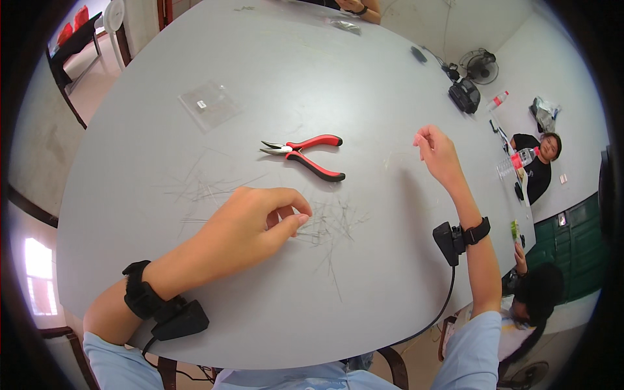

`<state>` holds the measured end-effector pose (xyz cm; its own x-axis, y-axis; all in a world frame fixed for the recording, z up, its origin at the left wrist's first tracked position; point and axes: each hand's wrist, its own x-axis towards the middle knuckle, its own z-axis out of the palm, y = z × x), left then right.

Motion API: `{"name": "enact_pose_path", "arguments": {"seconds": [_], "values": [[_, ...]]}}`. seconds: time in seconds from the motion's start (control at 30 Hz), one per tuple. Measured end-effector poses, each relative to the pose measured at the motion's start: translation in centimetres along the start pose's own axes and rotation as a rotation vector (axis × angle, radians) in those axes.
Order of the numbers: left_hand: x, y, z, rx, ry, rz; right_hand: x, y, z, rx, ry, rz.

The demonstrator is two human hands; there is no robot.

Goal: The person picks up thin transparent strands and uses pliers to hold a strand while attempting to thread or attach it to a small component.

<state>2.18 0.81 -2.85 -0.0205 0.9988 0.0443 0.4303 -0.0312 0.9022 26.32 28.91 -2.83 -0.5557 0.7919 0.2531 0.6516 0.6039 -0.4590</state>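
My left hand [250, 218] is over a scattered pile of thin metal pins [331, 221]. Its thumb and index fingertip are brought together at the pile's near side; anything between them is too small to make out. To the right, my right hand [437, 153] is raised above the table with its fingers curled into a pinch. A faint thin line shows beside those fingertips, but I cannot tell what it is. Beyond the pins lie pliers [305, 155] with red and black handles, spread apart, jaws pointing left. More thin pins [208, 188] are strewn left of my left hand.
A clear plastic bag [209, 106] lies on the grey table [273, 71] at the far left. Across the table another person's hand [351, 5] is near a small packet [344, 26]. A black pouch [464, 95], a fan [480, 67] and bottles [524, 158] are at the right.
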Motion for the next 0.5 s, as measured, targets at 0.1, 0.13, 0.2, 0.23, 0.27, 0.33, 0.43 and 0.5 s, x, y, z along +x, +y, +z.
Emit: {"name": "enact_pose_path", "arguments": {"seconds": [0.1,0.13,0.2,0.23,0.27,0.33,0.43,0.5], "values": [[-0.1,0.1,0.0,0.004,0.0,-0.003,-0.2,0.3,1.3,-0.156,0.078,-0.066],[-0.1,0.1,0.0,0.007,-0.002,-0.009,-0.3,0.5,1.8,-0.156,0.077,-0.067],[0.0,0.2,0.0,0.003,-0.001,0.0,-0.5,0.6,2.5,-0.287,0.043,-0.161],[0.0,0.4,0.1,-0.001,-0.002,0.008,-0.5,0.3,2.7,-0.285,0.045,-0.16],[0.0,0.5,0.1,0.002,-0.003,0.008,-0.4,-0.1,2.9,-0.327,0.017,-0.105],[0.0,0.4,-0.1,0.019,0.005,0.012,-0.2,-0.4,3.3,-0.372,-0.012,-0.052],[0.0,-0.1,-0.1,0.007,0.015,0.041,0.0,-0.3,3.4,-0.415,-0.04,-0.092],[0.1,-0.1,-0.1,0.006,0.013,0.036,-0.1,0.0,3.0,-0.244,-0.092,-0.126]]}}
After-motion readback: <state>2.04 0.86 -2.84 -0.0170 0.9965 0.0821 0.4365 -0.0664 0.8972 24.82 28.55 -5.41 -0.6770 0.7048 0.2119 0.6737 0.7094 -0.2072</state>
